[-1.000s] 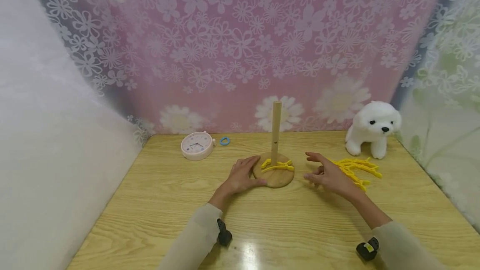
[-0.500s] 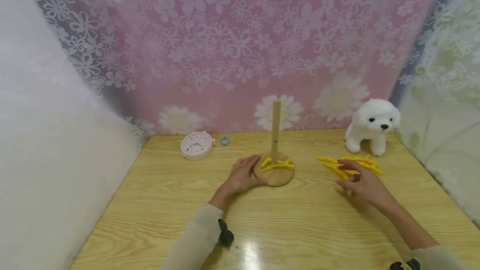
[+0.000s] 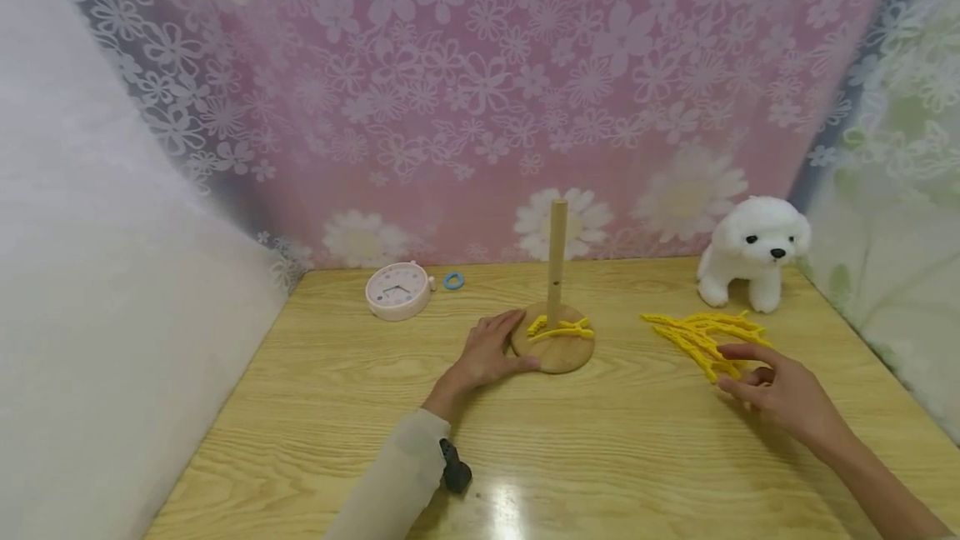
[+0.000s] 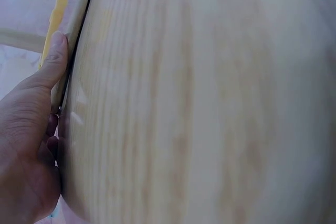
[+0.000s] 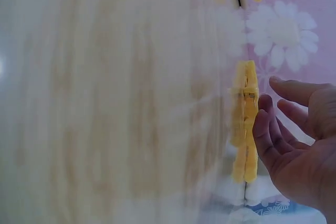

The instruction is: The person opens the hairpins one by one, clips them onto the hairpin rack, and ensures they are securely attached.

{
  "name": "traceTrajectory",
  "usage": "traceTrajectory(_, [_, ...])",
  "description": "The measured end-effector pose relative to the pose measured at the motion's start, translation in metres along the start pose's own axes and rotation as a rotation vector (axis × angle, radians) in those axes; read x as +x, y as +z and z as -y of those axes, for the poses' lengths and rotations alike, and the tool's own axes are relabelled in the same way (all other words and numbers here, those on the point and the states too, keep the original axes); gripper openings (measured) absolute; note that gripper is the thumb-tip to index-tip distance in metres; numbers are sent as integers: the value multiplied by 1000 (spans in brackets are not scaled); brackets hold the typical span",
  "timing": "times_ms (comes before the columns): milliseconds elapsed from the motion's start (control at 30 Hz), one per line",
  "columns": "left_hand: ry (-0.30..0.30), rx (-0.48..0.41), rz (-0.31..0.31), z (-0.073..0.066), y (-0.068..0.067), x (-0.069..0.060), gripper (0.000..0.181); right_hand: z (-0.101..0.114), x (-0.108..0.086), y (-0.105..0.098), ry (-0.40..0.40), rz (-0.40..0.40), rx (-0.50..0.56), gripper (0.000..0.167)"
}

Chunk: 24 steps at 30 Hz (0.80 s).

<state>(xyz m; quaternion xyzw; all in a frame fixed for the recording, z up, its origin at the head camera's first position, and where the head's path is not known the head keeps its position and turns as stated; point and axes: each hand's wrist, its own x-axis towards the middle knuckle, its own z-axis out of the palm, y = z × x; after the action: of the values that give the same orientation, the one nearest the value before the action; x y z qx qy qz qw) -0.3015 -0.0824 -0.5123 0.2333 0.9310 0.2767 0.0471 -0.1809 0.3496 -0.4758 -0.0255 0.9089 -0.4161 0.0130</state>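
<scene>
An upright wooden rod [image 3: 557, 261] rises from a round wooden base [image 3: 558, 358]. Several thin yellow plastic pieces [image 3: 538, 326] lie on the base around the rod's foot. With thumb and fingers around the base's left rim, my left hand [image 3: 487, 352] holds it; the left wrist view shows its thumb [image 4: 56, 59] over the rim. To the right, a tangled bunch of yellow branch-like pieces [image 3: 693, 336] lies on the table. My right hand [image 3: 783, 394] is at the bunch's near right end, thumb and index finger apart. Contact with the bunch cannot be made out.
A pale pink clock [image 3: 397, 290] lies at the back left beside a small blue ring [image 3: 453, 280]. A white plush dog [image 3: 757, 252] stands behind the bunch at the right. Flowered cloth [image 3: 465, 107] hangs along the table's back edge.
My right hand has moved right and nearer to me, from beside the base to the bunch's right end. My left hand has stayed on the base.
</scene>
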Motion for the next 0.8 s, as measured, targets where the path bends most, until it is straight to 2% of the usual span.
traceTrajectory(267, [-4, -4, -3, -1, 0, 0, 96, 2, 5, 4, 12, -18, -74, 61])
traceTrajectory(533, [-7, 14, -7, 1, 2, 1, 97, 4, 12, 11, -56, -68, -171, 45])
traceTrajectory(633, [-6, 21, -8, 1, 3, 2, 96, 4, 13, 14, -73, -49, -166, 39])
traceTrajectory(800, [-10, 22, -4, 1, 3, 1, 96, 4, 13, 17, -82, -4, -112, 40])
